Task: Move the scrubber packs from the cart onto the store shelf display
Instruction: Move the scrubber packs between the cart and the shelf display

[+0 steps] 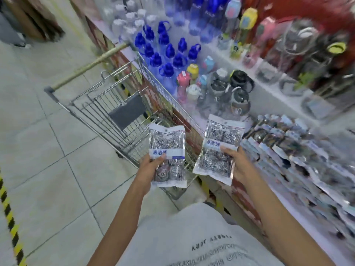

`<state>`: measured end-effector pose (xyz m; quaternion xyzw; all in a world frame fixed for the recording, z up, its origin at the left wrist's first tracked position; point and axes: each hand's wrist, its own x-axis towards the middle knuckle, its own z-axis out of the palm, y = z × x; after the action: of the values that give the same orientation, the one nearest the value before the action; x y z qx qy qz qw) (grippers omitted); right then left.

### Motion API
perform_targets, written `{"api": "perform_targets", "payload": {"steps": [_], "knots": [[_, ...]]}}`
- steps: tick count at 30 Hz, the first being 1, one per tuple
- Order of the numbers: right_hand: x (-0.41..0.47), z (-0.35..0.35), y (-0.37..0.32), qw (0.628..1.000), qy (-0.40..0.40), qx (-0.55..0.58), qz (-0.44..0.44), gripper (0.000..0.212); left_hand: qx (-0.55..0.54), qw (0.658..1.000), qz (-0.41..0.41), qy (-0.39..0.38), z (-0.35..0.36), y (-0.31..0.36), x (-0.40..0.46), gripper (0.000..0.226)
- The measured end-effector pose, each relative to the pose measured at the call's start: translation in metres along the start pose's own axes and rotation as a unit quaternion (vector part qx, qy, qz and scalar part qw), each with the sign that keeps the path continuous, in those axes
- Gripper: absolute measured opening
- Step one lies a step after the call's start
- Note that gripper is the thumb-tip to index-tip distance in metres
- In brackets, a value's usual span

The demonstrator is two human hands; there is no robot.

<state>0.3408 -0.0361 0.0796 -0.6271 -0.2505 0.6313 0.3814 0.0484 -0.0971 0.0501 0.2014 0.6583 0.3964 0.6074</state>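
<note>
My left hand point(148, 169) grips one clear scrubber pack point(167, 148) of steel-wool balls with a blue and white label, held above the near end of the wire cart point(107, 104). My right hand point(241, 166) grips a second scrubber pack point(219, 143) by its right side, held over the gap between the cart and the shelf. Rows of several similar packs point(299, 150) lie overlapping on the white shelf display point(288, 206) to the right of my right hand.
Blue-capped bottles point(165, 54), coloured flasks and glass kettles point(230, 93) crowd the shelf beyond the packs. The cart's handle point(86, 68) points away to the left. Tiled floor stretches left, with yellow-black tape point(9, 214) at the left edge.
</note>
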Motion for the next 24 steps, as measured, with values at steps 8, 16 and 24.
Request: {"api": "perform_targets", "payload": {"steps": [8,16,24], "knots": [[-0.076,-0.121,0.045,0.990,0.081,0.111,0.006,0.063,0.059,0.992,-0.032,-0.109,0.086,-0.035,-0.016,0.063],[-0.161,-0.248,0.091,0.959,0.184,0.216,0.005,0.052,0.129,0.979,-0.039,-0.153,0.217,-0.069,-0.104,0.035],[-0.224,-0.359,0.113,0.938,0.269,0.218,0.010,0.018,0.172,0.963,-0.056,-0.200,0.324,-0.126,-0.167,0.044]]}}
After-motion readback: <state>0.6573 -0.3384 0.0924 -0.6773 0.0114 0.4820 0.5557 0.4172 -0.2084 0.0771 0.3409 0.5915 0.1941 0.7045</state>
